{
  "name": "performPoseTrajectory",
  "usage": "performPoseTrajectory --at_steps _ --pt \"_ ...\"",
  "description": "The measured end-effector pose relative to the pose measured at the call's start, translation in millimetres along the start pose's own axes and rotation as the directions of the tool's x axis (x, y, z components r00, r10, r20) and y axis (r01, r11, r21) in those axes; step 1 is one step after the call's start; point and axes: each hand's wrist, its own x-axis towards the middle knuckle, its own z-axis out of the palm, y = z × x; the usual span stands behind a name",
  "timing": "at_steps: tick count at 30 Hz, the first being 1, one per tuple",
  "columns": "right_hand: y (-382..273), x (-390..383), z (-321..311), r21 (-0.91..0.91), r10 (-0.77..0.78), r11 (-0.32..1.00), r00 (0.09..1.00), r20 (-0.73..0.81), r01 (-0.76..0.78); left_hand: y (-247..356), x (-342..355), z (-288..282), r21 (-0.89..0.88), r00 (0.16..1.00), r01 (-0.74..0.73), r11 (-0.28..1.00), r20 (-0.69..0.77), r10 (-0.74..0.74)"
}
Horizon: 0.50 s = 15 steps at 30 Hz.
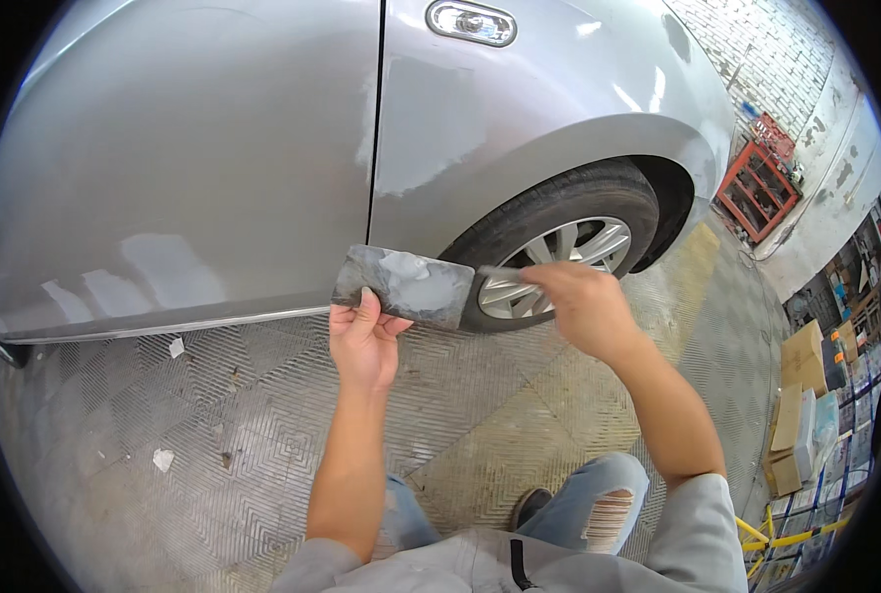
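Note:
A dark, mottled rectangular board [356, 272] with a pale grey paste [411, 289] on it is gripped in my left hand [366, 346], thumb on its face. My right hand [589, 311] is closed on a thin flat spreader [500, 273], whose tip is beside the board's right edge. Behind them is a silver car [213, 128] with dull pale patches of filler on the door and on the front panel [426, 119]. A wheel [599, 247] sits under the arch behind my right hand.
The patterned tile floor [450, 415] has scraps of white paper [164, 460] on it. A red metal frame [757, 193] leans by the white wall at the upper right. Cardboard boxes [801, 356] and yellow tubing [777, 539] are at the right. My knees are below my hands.

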Motion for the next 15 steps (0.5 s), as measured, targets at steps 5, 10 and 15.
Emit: performPoseTrajectory --at_steps 5,10,15 --pt "23.6 -19.2 11.0 0.81 0.527 0.558 0.831 -0.178 -0.18 -7.6 -3.8 8.5 0.084 0.996 0.049 0.995 0.069 -0.055" --pt "30.9 -44.0 26.3 0.996 0.609 -0.002 0.79 0.073 -0.091 -44.2 -27.8 18.4 0.308 0.931 0.321 0.895 0.073 -0.359" --pt "23.1 -61.7 17.1 0.29 0.409 0.844 0.891 0.195 -0.451 -57.3 -32.8 21.8 0.351 0.95 0.298 0.888 -0.016 -0.312"
